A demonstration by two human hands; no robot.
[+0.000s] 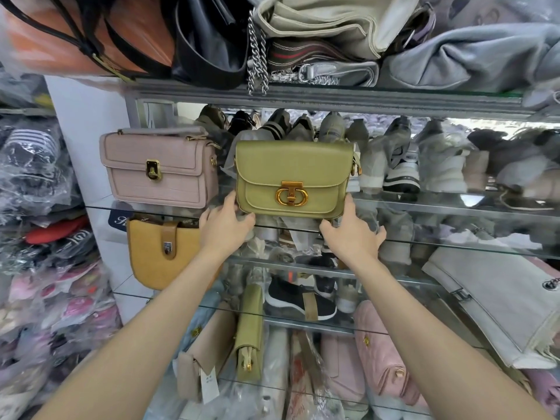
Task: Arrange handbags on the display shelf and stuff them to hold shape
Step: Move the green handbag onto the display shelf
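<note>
An olive-green handbag with a gold clasp stands upright on the glass display shelf, right of a pink handbag. My left hand touches the green bag's lower left corner with relaxed fingers. At the bag's lower right corner my right hand rests with spread fingers on the shelf edge, the thumb against the bag.
A mustard bag sits on the shelf below at left. More bags lie lower down, among them a green one and a pink quilted one. Wrapped shoes line the back. Piled bags fill the top shelf. A grey bag lies at right.
</note>
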